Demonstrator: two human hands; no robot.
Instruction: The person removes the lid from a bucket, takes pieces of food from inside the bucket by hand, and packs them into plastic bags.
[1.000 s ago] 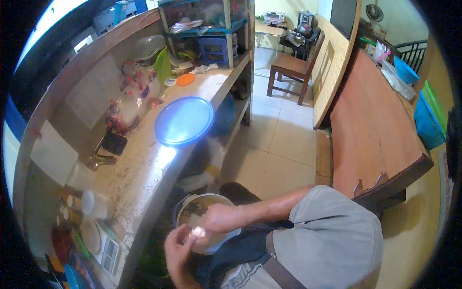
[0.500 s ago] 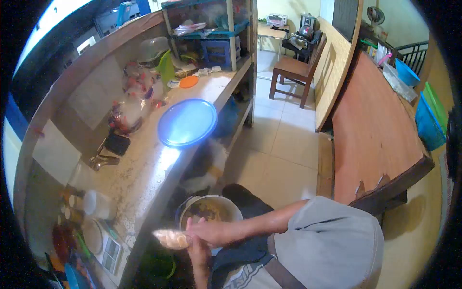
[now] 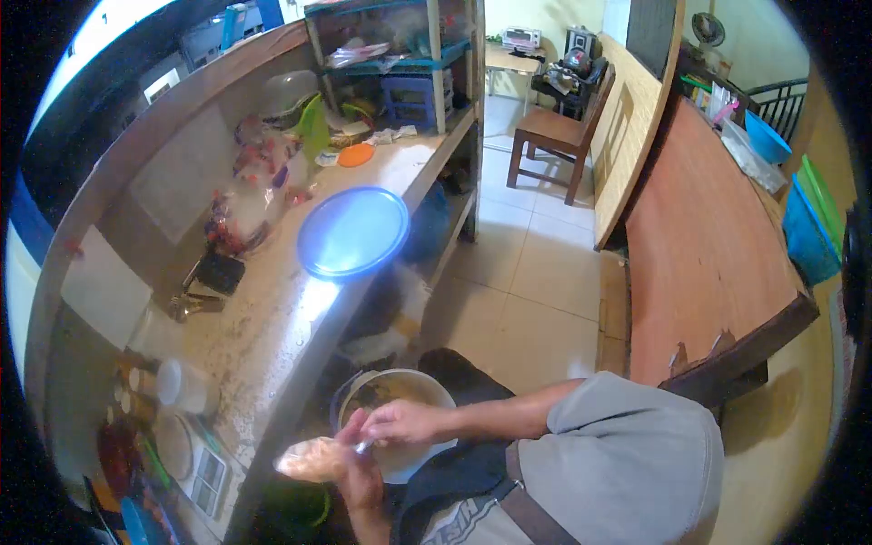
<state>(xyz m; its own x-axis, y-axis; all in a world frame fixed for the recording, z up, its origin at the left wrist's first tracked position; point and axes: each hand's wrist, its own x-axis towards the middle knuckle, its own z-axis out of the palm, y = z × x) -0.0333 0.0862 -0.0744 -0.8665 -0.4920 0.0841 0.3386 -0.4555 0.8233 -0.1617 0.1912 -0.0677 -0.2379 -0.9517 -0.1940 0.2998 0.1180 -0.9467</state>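
Observation:
A clear bag with pale orange-tan contents (image 3: 312,460) hangs out to the left of my left hand (image 3: 360,472), whose fingers are closed on its neck. My right hand (image 3: 400,422) pinches at the bag's gathered end, touching the left fingertips. A small shiny bit shows between the two hands; I cannot make out what it is. Both hands are over the near left side of a pale round bucket (image 3: 440,385), which has some brownish contents partly hidden by my hands and forearm.
A round blue lid (image 3: 354,232) lies at the edge of the long counter (image 3: 259,341). A white scale (image 3: 207,481) and a white tub (image 3: 186,386) stand at the near left. A wooden chair (image 3: 554,127) stands farther back on the tiled floor.
The bag now shows to the left of my left hand, filled out, where a small pale piece showed earlier. My right hand has come out of the bucket and met the left.

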